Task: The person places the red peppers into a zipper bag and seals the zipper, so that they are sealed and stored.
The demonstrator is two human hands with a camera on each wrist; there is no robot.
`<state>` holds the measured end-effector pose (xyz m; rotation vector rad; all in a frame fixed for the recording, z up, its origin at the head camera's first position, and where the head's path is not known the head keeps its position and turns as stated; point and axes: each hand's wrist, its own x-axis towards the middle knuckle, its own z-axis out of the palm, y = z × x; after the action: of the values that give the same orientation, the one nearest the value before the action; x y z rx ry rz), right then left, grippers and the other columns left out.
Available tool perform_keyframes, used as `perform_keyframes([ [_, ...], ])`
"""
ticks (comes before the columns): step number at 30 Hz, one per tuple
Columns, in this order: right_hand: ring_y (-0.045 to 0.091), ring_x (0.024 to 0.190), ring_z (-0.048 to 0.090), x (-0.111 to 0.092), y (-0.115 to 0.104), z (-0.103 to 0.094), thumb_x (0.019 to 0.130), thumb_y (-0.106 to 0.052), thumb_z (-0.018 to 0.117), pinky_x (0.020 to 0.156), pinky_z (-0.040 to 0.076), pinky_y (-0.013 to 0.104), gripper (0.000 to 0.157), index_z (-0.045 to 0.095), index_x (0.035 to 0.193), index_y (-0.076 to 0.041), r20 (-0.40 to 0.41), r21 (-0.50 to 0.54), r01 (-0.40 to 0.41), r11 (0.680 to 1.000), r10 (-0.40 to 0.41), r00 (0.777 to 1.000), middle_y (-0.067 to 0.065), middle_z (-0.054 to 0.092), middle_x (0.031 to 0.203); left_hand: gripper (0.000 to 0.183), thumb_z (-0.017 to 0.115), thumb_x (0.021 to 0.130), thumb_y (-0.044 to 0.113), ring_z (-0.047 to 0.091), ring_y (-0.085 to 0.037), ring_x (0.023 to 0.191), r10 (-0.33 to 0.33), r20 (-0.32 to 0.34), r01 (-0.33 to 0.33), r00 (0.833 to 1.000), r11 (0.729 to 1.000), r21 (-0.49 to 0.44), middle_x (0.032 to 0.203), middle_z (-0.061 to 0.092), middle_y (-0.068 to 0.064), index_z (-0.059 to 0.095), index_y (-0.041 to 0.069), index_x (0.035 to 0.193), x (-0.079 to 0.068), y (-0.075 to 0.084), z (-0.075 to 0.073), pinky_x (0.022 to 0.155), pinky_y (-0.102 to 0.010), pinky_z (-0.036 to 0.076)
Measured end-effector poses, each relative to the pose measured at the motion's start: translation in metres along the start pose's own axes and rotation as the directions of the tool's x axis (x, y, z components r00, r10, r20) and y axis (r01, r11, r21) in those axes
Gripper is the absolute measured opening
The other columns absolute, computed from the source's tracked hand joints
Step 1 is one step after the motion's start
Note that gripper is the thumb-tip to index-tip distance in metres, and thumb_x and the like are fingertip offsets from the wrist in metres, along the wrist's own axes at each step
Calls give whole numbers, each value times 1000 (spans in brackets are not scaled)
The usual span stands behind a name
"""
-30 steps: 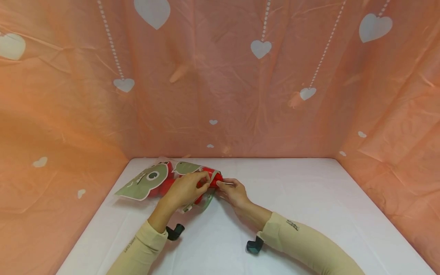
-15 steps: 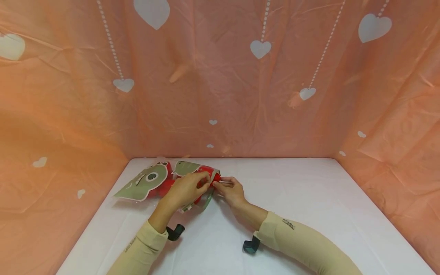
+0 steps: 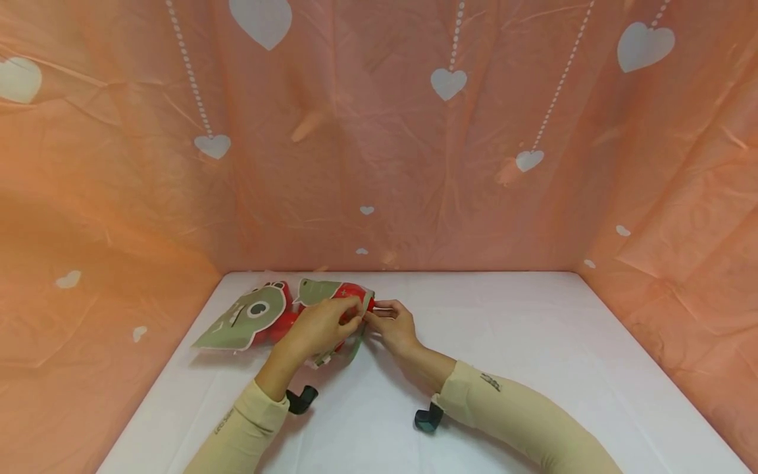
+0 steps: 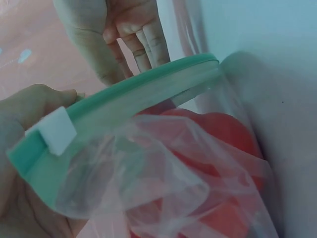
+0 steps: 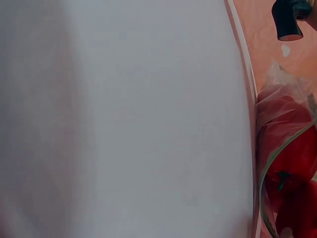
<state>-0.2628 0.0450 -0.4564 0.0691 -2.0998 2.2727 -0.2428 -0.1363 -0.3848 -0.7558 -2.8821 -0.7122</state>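
A clear zip bag (image 3: 251, 316) printed with a green one-eyed face lies at the back left of the table, filled with red, tomato-like pieces (image 5: 297, 153), one with a green stem. My left hand (image 3: 320, 329) pinches the bag near its mouth. In the left wrist view, that hand grips the corner of the green zip strip (image 4: 124, 91), beside a white slider (image 4: 59, 131). My right hand (image 3: 398, 329) reaches to the bag's mouth with fairly straight fingers (image 4: 141, 47), their tips hidden behind the strip.
The bag rests on a white table (image 3: 503, 336). Orange sheeting (image 3: 403, 164) with white hearts walls the back and both sides. Dark wrist camera mounts (image 3: 429, 417) hang below both forearms.
My right hand has moved slightly left toward the bag, and less red shows at its mouth. The bag has shifted a little left; my left hand stays nearly still.
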Motion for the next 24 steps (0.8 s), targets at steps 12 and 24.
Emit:
perform_keyframes([
  [12,23,92,74,2,-6,3,95,0,77,88,63,44,38,61,128,10,31,-12,4,1000,-4,1000,26,68,117,8,74,99,20,55,-10,72,-4,-47,7,999,998,62,79,60,12,67,24,96,-1,2,-2,62,-34,44],
  [24,26,99,73,3,0,6,93,4,75,84,62,36,32,64,122,10,74,-116,88,989,-80,994,29,72,113,5,71,102,23,56,-14,74,48,-37,-48,998,999,25,77,56,10,67,23,99,0,-3,-1,62,-34,43],
])
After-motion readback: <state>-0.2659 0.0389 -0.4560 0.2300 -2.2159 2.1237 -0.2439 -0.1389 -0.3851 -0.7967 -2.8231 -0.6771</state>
